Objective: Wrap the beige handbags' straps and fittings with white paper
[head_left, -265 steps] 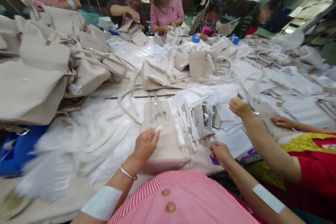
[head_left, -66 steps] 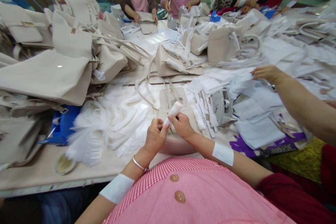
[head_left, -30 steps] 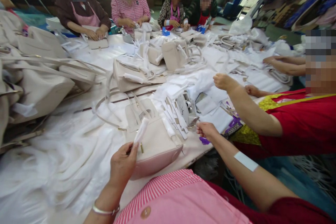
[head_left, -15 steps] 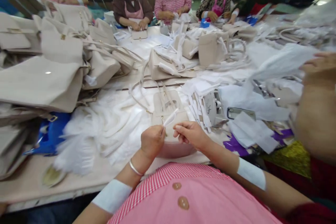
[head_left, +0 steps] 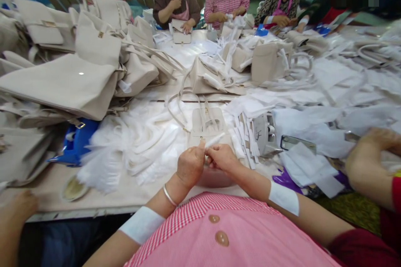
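Observation:
A small beige handbag (head_left: 200, 123) lies in front of me with its thin straps stretched out beyond it. Over its near part my left hand (head_left: 191, 167) is closed, thumb up, pinching a narrow white strip (head_left: 214, 139) of thin, paper-like material. My right hand (head_left: 222, 157) is closed too, its fingertips meeting my left fingers at the strip's lower end. The strip's free end points up and to the right. What lies between the touching fingertips is mostly hidden. Below my hands shows the bag's pinkish, rounded near side (head_left: 216, 178).
Crumpled white strips (head_left: 134, 142) lie left of the bag. Beige bags (head_left: 62, 79) pile up beyond a blue object (head_left: 78, 144). To the right are white cards (head_left: 247, 137), a phone-like object (head_left: 297, 144) and a neighbour's arm (head_left: 369, 162). Several people work across the table.
My right fingers have come against my left hand at the strip, which leans further right. The view has shifted left. The neighbour's arm on the right has lowered; a hand appears at the left edge.

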{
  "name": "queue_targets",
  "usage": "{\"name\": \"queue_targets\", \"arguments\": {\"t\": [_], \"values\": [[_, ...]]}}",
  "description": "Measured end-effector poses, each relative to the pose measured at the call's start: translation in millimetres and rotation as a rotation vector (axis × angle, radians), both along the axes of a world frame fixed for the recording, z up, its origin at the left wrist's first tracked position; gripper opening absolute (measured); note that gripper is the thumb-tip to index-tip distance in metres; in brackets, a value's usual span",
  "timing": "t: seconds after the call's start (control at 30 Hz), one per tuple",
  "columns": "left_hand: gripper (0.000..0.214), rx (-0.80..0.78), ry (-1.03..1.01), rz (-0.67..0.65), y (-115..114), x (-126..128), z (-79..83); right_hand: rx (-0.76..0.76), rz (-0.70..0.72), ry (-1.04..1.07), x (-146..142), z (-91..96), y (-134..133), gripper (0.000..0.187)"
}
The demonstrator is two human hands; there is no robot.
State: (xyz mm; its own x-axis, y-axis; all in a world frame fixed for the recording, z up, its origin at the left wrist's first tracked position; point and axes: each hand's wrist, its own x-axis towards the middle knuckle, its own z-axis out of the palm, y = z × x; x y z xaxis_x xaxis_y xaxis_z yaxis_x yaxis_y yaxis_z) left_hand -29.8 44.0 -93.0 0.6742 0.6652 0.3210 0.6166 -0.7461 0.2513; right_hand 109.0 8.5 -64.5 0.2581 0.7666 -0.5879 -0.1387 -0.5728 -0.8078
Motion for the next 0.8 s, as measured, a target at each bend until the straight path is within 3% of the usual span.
{"name": "queue_targets", "arguments": {"t": [0.1,0.2,0.4,0.53,0.63,0.73,0.8], "values": [[0.03,-0.022,0.039,-0.016,2,1,-1.2,-0.008,-0.006,0.009,-2,3.5,-1,0.024],[0.023,-0.059,0.043,0.048,5,5,-1.0,0.0,-0.017,0.01,-3,3.2,-2,0.011],[0.021,-0.303,-0.072,0.172,10,11,4.9,0.073,0.011,-0.131,0,-11.8,-2,0.009],[0.023,-0.562,-0.248,0.187,17,10,8.8,0.037,-0.021,-0.134,1,-15.0,4,0.015],[0.026,-0.872,-0.411,0.181,26,6,9.6,0.032,-0.016,-0.048,3,-12.9,9,0.015],[0.03,-1.143,-0.541,0.152,35,1,8.7,0.137,0.06,0.039,10,-12.7,12,0.017],[0.032,-1.263,-0.596,0.116,40,-3,8.6,0.245,0.136,-0.018,16,-14.1,13,0.018]]}}
